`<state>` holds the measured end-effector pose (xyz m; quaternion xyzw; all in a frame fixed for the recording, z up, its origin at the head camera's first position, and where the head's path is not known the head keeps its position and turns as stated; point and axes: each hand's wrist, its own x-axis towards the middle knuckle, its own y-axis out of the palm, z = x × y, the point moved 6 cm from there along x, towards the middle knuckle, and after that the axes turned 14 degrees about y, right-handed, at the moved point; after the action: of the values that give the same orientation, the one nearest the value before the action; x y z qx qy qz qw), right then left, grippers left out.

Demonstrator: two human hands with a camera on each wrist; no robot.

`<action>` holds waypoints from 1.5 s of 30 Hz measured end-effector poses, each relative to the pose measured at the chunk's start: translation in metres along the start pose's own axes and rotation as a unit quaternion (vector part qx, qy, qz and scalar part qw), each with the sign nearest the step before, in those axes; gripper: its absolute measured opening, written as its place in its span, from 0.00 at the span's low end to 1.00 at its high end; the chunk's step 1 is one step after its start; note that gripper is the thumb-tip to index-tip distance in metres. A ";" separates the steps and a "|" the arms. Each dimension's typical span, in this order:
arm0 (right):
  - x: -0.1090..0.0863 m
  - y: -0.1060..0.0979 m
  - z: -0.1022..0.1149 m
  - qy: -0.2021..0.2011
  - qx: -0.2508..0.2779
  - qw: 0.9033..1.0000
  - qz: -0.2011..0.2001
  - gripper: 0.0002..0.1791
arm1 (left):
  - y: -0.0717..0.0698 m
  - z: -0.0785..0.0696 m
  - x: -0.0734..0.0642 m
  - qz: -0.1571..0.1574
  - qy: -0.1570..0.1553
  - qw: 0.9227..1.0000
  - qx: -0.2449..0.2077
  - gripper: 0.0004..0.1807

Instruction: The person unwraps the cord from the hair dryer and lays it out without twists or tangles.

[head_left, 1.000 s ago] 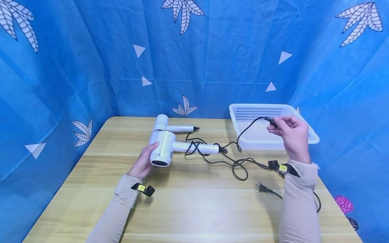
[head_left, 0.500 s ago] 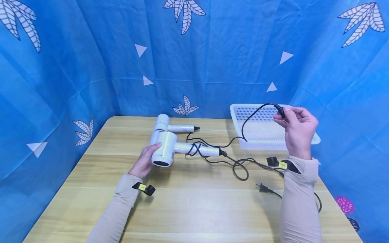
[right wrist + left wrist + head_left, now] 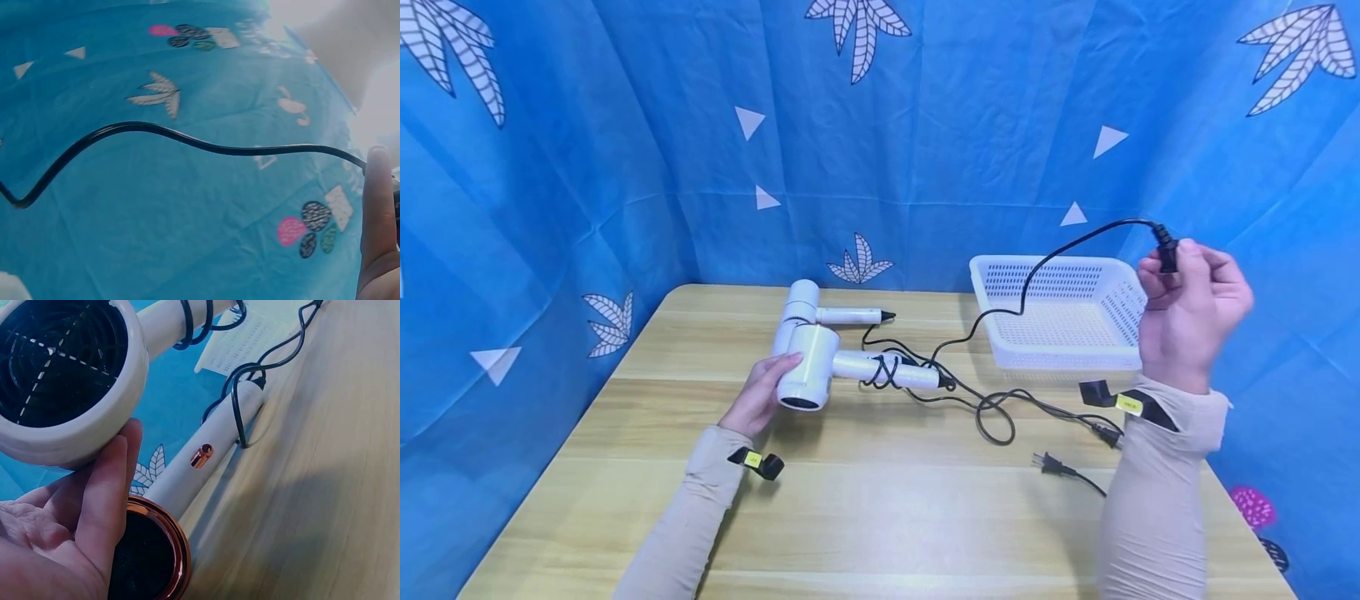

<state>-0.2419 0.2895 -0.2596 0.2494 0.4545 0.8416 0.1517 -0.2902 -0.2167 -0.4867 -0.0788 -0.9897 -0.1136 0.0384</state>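
Note:
In the head view my left hand (image 3: 756,396) holds the body of a white hair dryer (image 3: 808,367), thumb on its side. The left wrist view shows its dark round grille (image 3: 62,362) above my fingers (image 3: 103,494). Black cord loops round its handle (image 3: 917,375). Just behind lies a second white hair dryer (image 3: 848,316), which shows a copper ring (image 3: 181,550) in the left wrist view. Raised at the right, my right hand (image 3: 1195,308) pinches a black plug (image 3: 1167,252) between thumb and fingers. Its cord (image 3: 1060,250) runs down left to the dryers.
A white perforated plastic basket (image 3: 1060,362) stands at the back right of the wooden table (image 3: 880,517). Another plug (image 3: 1052,465) and a black cord end (image 3: 1105,434) lie near the right forearm. Blue patterned cloth (image 3: 880,150) hangs around the table.
My right hand has moved right and up with the plug, drawing the cord into a longer arc over the basket. The coils on the front handle have shifted. My left hand stays put.

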 end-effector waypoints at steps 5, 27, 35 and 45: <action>-0.002 -0.005 0.017 -0.003 0.048 0.999 -0.018 0.07 | 0.000 0.001 0.001 -0.012 -0.002 1.000 0.001 0.12; -0.028 -0.033 0.070 0.068 0.335 0.937 0.070 0.17 | -0.003 -0.001 0.003 -0.090 -0.013 0.996 -0.009 0.23; -0.028 -0.045 0.064 0.084 0.311 0.944 0.065 0.14 | -0.003 -0.002 0.001 -0.103 -0.007 0.992 -0.075 0.17; -0.015 -0.062 0.045 0.086 0.230 0.969 0.018 0.03 | -0.002 -0.007 0.000 -0.098 0.004 0.990 -0.103 0.13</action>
<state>-0.2022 0.3471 -0.2954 0.2124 0.6429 0.7350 0.0356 -0.2905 -0.2200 -0.4805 0.0160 -0.9755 -0.2184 0.0229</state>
